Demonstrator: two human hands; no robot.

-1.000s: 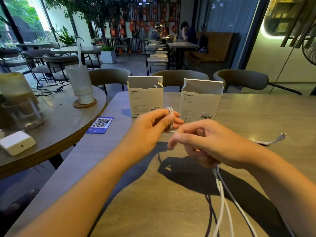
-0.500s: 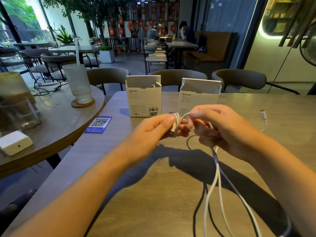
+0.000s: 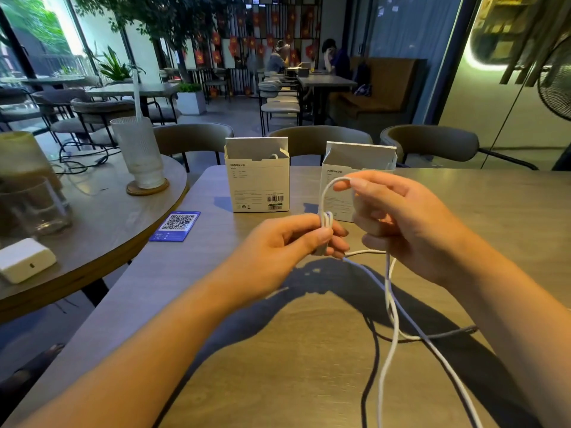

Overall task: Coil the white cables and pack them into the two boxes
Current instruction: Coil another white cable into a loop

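Head view, forward-down, near hands point(image 3: 340, 230)

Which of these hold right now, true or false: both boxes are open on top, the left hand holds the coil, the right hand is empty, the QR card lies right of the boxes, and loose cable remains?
1. Both boxes, left box and right box, stand open on top. True.
2. The left hand pinches the coiled loops of the white cable. True.
3. The right hand is empty. False: it holds a loop of the cable up.
4. The blue QR card lies right of the boxes. False: it lies to their left.
5. Loose cable trails uncoiled across the table. True.
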